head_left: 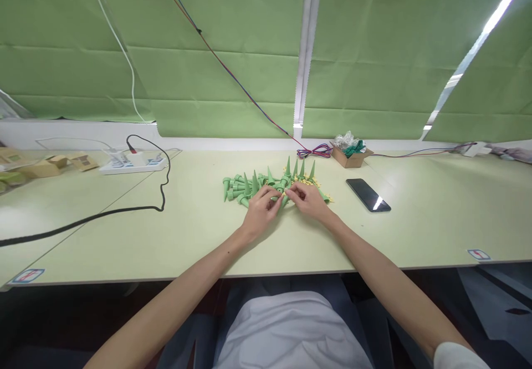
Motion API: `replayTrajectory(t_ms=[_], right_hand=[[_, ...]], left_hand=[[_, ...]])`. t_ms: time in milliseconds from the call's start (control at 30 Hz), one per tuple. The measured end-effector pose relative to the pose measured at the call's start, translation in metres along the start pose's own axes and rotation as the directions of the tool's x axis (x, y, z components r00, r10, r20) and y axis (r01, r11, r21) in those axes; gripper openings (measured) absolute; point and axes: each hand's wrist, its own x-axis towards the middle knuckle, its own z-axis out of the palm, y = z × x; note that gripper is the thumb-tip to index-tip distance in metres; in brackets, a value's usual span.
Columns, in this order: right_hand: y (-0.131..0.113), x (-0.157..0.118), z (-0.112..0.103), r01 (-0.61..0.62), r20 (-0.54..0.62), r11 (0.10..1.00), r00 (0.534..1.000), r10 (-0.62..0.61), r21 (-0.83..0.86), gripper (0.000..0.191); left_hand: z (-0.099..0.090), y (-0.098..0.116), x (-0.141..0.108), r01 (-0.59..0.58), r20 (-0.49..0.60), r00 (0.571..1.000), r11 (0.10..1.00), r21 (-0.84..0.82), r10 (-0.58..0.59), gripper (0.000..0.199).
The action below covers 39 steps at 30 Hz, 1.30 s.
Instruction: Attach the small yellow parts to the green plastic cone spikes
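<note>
Green cone-shaped plastic pieces (239,186) lie in a pile at the middle of the table, several of them standing with points up. Small yellow pieces (315,182) are scattered at the pile's right side. My left hand (261,208) is at the pile's front edge, its fingers closed on a green piece. Close beside it, my right hand (306,200) has thumb and forefinger pinched at a small yellow piece (284,194), against the green piece. Fingers partly hide where the two pieces meet.
A black phone (368,195) lies right of the pile. Behind it stands a small cardboard box (351,158) with plastic and green material, beside coiled wires (315,151). At the left are a power strip (133,164), a black cable (124,210) and cardboard pieces (41,168).
</note>
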Motion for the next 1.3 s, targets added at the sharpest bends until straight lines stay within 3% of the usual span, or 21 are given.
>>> replayTrajectory(t_ms=[267, 567, 700, 967, 1067, 1233, 1300], right_hand=[[-0.006, -0.004, 0.001, 0.061, -0.007, 0.998, 0.998, -0.061, 0.015, 0.02], [-0.01, -0.006, 0.008, 0.126, 0.091, 0.992, 0.988, -0.123, -0.026, 0.032], [-0.01, -0.007, 0.013, 0.154, 0.088, 0.984, 0.985, -0.147, -0.086, 0.026], [-0.005, -0.01, 0.021, 0.215, 0.048, 0.958, 0.977, -0.21, -0.189, 0.005], [-0.003, -0.009, 0.022, 0.226, 0.04, 0.953, 0.974, -0.223, -0.202, 0.007], [-0.005, -0.006, 0.014, 0.117, -0.081, 0.983, 0.988, -0.129, -0.142, 0.02], [-0.007, -0.004, 0.01, 0.053, -0.163, 0.995, 0.984, -0.067, -0.084, 0.015]], left_hand=[[-0.001, 0.0, 0.002, 0.091, -0.012, 0.996, 0.996, 0.012, -0.091, 0.017], [-0.004, 0.008, 0.003, 0.107, 0.003, 0.994, 0.994, -0.01, -0.107, 0.026], [-0.005, 0.009, 0.003, 0.116, 0.005, 0.993, 0.993, -0.025, -0.116, 0.026], [-0.005, 0.006, 0.003, 0.092, 0.039, 0.995, 0.996, -0.017, -0.092, 0.026], [-0.005, 0.007, 0.003, 0.117, 0.095, 0.989, 0.993, -0.019, -0.115, 0.03], [-0.004, 0.009, 0.003, 0.13, 0.068, 0.99, 0.99, -0.054, -0.127, 0.027], [-0.003, 0.01, 0.003, 0.118, 0.043, 0.992, 0.992, -0.051, -0.115, 0.021]])
